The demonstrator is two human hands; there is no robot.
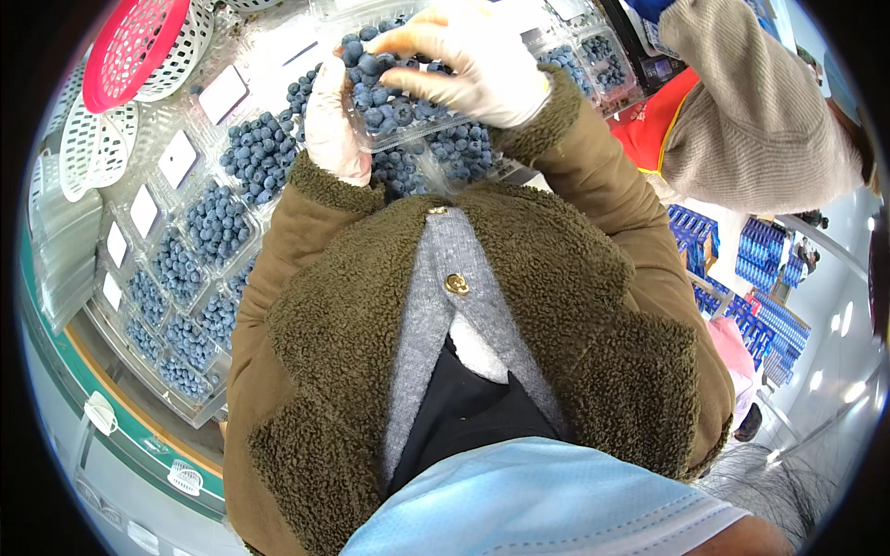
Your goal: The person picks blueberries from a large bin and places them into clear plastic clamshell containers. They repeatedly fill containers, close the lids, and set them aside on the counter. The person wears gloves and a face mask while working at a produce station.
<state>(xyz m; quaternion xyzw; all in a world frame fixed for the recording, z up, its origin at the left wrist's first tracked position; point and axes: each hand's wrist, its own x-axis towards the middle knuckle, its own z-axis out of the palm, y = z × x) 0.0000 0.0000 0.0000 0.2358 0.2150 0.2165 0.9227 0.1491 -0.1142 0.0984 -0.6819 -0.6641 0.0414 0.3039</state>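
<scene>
My left hand (337, 125), in a pale glove, holds the near left side of a clear plastic box (405, 136) full of blueberries (375, 97). The box is raised over other filled boxes at the top middle. Over its berries is my right hand (482, 65), also gloved, with thumb and fingers parted and their tips among the fruit. I cannot make out any berry gripped between them. Beneath the held box sit more blueberries (461, 151) in open boxes.
Rows of filled blueberry boxes (218, 222) run down the left, with white cards (178, 159) beside them. White baskets (97, 153) and a pink-red basket (134, 51) stand at upper left, near stacked clear lids (69, 250). A co-worker's sleeve (742, 102) is close on the right.
</scene>
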